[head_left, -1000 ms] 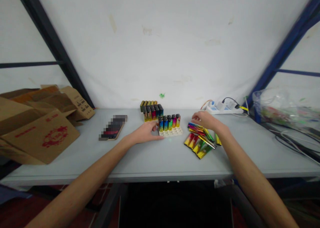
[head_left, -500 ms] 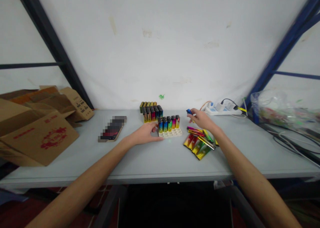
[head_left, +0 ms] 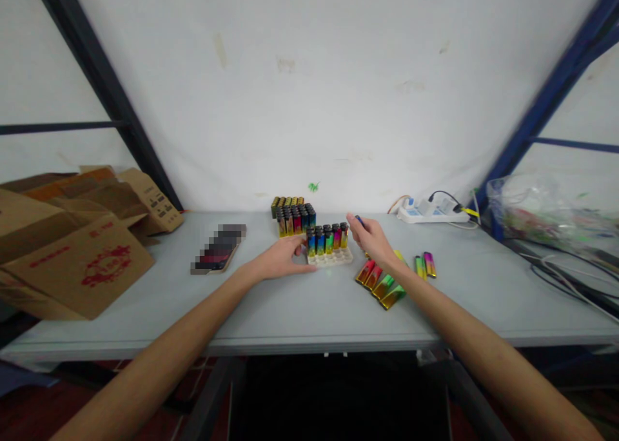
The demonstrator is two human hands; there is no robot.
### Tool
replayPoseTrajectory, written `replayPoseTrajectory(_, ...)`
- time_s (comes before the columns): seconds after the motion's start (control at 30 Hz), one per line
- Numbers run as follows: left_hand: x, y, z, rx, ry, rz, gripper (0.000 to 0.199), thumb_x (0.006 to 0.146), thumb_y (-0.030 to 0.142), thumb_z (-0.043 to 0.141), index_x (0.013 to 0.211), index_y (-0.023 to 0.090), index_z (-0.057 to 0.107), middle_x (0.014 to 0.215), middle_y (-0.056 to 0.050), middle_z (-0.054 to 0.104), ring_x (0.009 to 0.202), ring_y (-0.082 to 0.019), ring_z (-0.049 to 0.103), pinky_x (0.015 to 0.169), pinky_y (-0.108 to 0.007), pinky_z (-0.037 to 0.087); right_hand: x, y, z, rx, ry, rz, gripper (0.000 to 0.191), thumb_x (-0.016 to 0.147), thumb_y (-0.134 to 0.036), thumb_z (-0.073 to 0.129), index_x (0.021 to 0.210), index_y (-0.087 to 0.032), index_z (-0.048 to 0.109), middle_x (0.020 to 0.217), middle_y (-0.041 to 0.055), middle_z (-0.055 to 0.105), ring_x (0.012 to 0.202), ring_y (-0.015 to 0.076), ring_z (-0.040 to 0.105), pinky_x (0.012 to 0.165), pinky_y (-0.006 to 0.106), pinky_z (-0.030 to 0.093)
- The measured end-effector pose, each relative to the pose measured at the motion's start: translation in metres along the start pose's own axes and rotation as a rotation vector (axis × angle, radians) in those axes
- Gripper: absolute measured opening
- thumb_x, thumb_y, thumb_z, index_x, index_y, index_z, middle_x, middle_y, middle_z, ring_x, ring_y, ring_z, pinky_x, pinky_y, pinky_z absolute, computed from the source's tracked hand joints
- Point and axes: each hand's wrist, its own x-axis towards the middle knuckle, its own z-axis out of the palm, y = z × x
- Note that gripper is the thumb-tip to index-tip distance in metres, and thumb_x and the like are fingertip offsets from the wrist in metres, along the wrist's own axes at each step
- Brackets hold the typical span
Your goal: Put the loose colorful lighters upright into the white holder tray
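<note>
My left hand [head_left: 280, 258] rests on the table at the left end of a white tray [head_left: 341, 257], its fingers curled against the tray's side. Several colourful lighters [head_left: 329, 240] stand upright in the tray's back part; holes show along its front. My right hand [head_left: 371, 240] is just right of the tray, closed on a blue lighter [head_left: 358, 220] whose end shows above the fingers. Loose lighters [head_left: 382, 285] lie flat on the table below my right hand, partly hidden by the wrist. Two more lighters [head_left: 429, 265] lie to the right of that forearm.
Behind the tray stand more packed lighters [head_left: 296, 220]. A phone [head_left: 220, 249] lies left of my left hand, and open cardboard boxes [head_left: 87, 260] are at the far left. A power strip [head_left: 435, 214], cables and plastic bags [head_left: 532, 202] are at the right.
My right hand has moved left, towards the tray, with the blue lighter. Its forearm has shifted too, uncovering the two lighters at the right. My left hand has stayed in place.
</note>
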Motion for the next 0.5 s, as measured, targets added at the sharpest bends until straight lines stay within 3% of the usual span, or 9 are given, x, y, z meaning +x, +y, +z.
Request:
replayPoseTrajectory(0.2,0.000,0.000,0.000,-0.006,0.008,0.010,0.057,0.077,0.072,0.068,0.095,0.018,0.059,0.087,-0.003,0.061,0.075,-0.021,0.057,0.068,-0.031,0.043,-0.005,-0.004,0.015,-0.177,0.031,-0.001,0.036,0.083,-0.049,0.044,0.059,-0.022,0.042,0.057,-0.0027,0.038,0.058,0.0134,0.037,0.055,0.028,0.025)
replayPoseTrajectory(0.5,-0.001,0.002,-0.002,-0.023,0.002,0.005,0.055,0.077,0.069,0.070,0.096,0.018,0.059,0.088,-0.004,0.062,0.077,-0.021,0.058,0.069,-0.031,0.043,-0.003,-0.001,0.014,-0.206,-0.003,-0.045,0.039,0.089,-0.051,0.044,0.063,-0.021,0.047,0.060,-0.0025,0.044,0.060,0.0146,0.043,0.058,0.027,0.031)
